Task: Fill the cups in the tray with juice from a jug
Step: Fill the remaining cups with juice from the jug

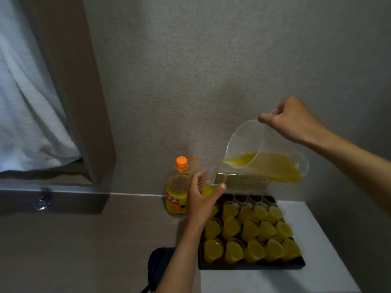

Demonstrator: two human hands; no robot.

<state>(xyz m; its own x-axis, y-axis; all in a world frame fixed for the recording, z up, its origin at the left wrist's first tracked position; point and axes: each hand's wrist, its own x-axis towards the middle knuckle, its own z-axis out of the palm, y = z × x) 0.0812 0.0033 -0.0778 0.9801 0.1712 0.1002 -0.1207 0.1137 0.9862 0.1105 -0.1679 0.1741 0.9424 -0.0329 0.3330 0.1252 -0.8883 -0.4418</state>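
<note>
Right hand [293, 121] tilts jug [264, 153] over left hand's [202, 203] cup [212, 185]; bottle [177, 191] label unreadable

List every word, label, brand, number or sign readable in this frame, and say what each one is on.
Nothing can be quoted with confidence.
Juice bottle: its yellow label has a red band with pale characters, too blurred to read.
Jug: clear plastic, with no markings legible.
Cups in the tray: plain, with no print visible.
Wall socket plate: no lettering visible.
</note>
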